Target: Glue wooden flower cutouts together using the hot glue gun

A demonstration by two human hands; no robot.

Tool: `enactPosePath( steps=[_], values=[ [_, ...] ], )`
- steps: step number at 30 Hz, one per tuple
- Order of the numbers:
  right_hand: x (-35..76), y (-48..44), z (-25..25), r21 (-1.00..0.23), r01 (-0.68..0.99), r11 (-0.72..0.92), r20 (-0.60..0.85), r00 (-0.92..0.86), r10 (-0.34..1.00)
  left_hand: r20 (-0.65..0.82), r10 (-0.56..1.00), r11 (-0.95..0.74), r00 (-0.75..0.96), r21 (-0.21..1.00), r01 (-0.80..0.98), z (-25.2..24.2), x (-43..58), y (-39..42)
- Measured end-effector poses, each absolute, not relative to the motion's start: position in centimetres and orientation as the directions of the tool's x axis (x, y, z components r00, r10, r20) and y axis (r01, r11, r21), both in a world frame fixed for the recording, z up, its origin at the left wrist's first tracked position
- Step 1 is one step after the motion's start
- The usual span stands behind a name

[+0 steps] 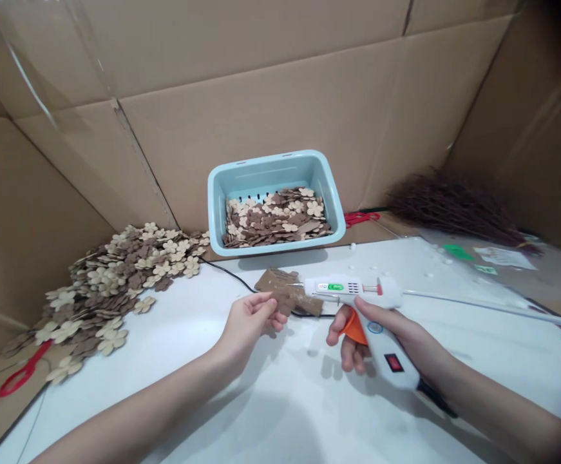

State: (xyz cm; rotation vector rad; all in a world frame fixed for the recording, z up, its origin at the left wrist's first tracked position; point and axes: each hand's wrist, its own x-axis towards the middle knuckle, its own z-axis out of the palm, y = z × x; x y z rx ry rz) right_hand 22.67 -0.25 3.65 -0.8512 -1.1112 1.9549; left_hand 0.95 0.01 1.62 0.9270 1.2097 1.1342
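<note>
My right hand (391, 328) is wrapped round a white hot glue gun (352, 288) with an orange trigger; a long glue stick (493, 304) sticks out of its back. The nozzle points left, over a scrap of brown cardboard (268, 280) on the table. Between the thumb and fingers of my left hand (256, 317) is a brown flower cutout (283, 301), just below the nozzle tip. Whether the nozzle touches the flower I cannot tell. Part of the cutout blends into the cardboard behind it.
A light blue basket (215, 212) of brown and cream flower cutouts stands at the back. More cutouts lie in a heap (116, 277) on the left, near red scissors (24, 374). Red-handled scissors (362, 218) and dark twigs (454, 206) lie back right. Cardboard walls (261, 77) enclose the table.
</note>
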Motion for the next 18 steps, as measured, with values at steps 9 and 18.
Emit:
enactPosePath(
  steps=[9, 18],
  values=[
    [22.2, -0.4, 2.6, -0.871, -0.247, -0.424, -0.223, -0.570, 0.791, -0.273, 0.961, 0.259, -0.035, 0.939, -0.225, 2.6, 1.1, -0.4],
    [22.3, -0.2, 2.0, -0.859, -0.261, -0.440, -0.222, -0.586, 0.780, -0.279, 0.960, 0.264, -0.034, 0.937, -0.229, 3.0, 1.2, -0.7]
  ],
)
